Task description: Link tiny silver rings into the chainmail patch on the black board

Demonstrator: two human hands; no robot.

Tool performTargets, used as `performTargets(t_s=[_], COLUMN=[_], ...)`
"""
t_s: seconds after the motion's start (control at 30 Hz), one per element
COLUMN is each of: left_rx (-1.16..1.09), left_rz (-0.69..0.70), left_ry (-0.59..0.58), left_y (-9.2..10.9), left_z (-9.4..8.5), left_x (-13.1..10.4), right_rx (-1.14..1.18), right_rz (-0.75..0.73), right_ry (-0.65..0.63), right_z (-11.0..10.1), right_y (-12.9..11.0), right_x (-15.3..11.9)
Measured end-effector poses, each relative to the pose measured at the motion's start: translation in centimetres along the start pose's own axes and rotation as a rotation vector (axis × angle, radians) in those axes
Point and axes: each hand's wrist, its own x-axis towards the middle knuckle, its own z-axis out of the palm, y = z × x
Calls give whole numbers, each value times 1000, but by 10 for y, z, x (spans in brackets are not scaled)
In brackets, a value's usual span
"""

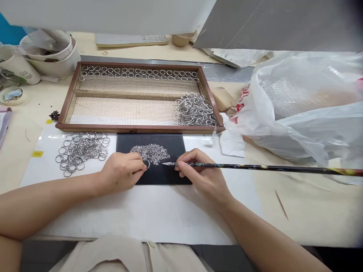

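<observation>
Between the thumb and fingers of my left hand (124,170) a small silver ring (147,164) is pinched, held over a black mat (176,145). My right hand (205,174) grips a long dark patterned pen-like tool (241,166) with a pale pointed tip. That tip is just right of the ring, near a heap of tiny shiny silver pieces (151,152) on the mat. Left of the mat lies a loose pile of silver rings (82,149). Behind it stands a wooden-framed mesh tray (133,129), with rings lined up at its back and a heap of rings (195,109) at its right.
Plastic bags (306,113) bulge at the right. A thin brown stick (281,205) lies on the table there. White tubs (53,56) and a small dish (13,96) stand at the far left. Grey and white panels (278,24) overhang the top.
</observation>
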Motion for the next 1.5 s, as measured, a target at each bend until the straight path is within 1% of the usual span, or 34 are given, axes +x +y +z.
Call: performTargets(t_s=[0.13, 0.27, 0.43, 0.53, 0.63, 0.7, 0.8, 0.9, 0.97, 1.03, 1.13, 1.23, 1.33, 1.5], left_rx=[4, -57, -145, -176, -174, -169, -162, -188, -233, -272, -305, -309, -299, -293], left_rz=[0, -21, -80, -106, -108, -95, -66, -67, -89, -112, -131, -144, -146, -139], left_ry=[28, 41, 42, 34, 41, 44, 50, 41, 24, 4, -10, -18, -26, -36], left_y=[-1, -3, -5, -4, -3, -4, -4, -5, -5, -4, -3, -3, -4, -4], left_z=[2, 4, 4, 3, 3, 4, 5, 6, 5, 4, 3, 3, 4, 4], left_x=[0, 0, -2, -2, -3, -3, -4, -4, -4, -3, -1, 0, 0, 1], right_rx=[157, 226, 258, 221, 199, 206, 205, 202, 211, 222, 222, 152, 70, 9], right_rz=[67, 126, 191, 182, 112, 54, -59, -227, -332, -403, -461, -510, -542, -557], right_ry=[-19, -30, -35, -60, -95, -93, -61, -50, -36, -32, -65, -95, -91, -74], right_z=[-2, -3, -8, -13, -14, -8, 9, 28, 36, 40, 38, 35, 34, 35], right_y=[0, -1, -19, -29, -30, -25, -15, -7, -3, -1, 2, 3, 5, 6], right_x=[3, 4, 4, 3, 1, 0, -3, -5, -6, -6, -7, -9, -10, -9])
